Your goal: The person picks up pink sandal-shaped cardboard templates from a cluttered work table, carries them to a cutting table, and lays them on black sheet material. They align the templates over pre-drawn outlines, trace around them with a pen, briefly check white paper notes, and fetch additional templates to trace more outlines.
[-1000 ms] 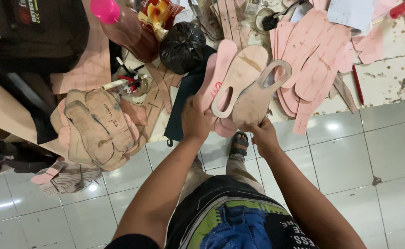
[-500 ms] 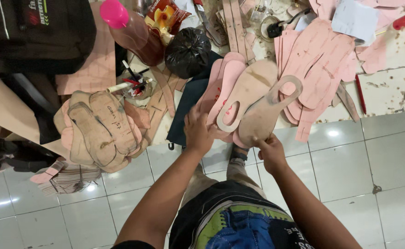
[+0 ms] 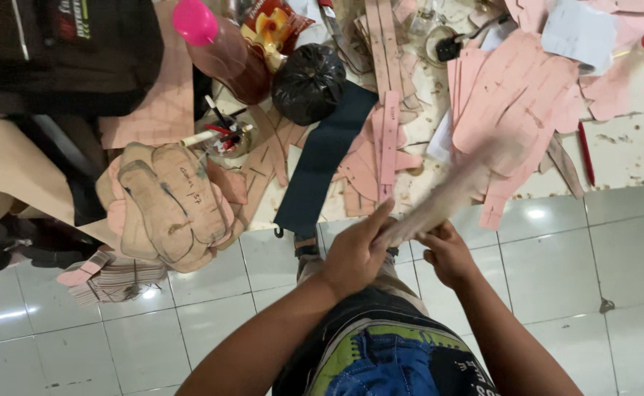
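Seen from the head camera, looking straight down: a person's left hand [image 3: 355,253] and right hand [image 3: 450,253] meet just below the centre of the frame, both closed around the near end of a tan shoe insole [image 3: 457,189]. The insole is blurred into a pale streak that slants up and to the right over the white tiled floor [image 3: 615,257] — its outline cannot be made out. The left hand's fingers [image 3: 379,220] wrap the insole's end with the index lying along it; the right hand's fingers curl tight beneath it.

Behind the hands, across the upper frame, lies a litter of pink paper patterns [image 3: 516,95]. A dark navy strip [image 3: 322,158] hangs down from the centre of the frame, just beside a knotted black plastic bag [image 3: 308,81]. At left centre sits a stack of tan insoles [image 3: 168,205] — upper left of it, a bottle with a bright pink cap [image 3: 196,20]. A red pen [image 3: 584,150] lies at right.
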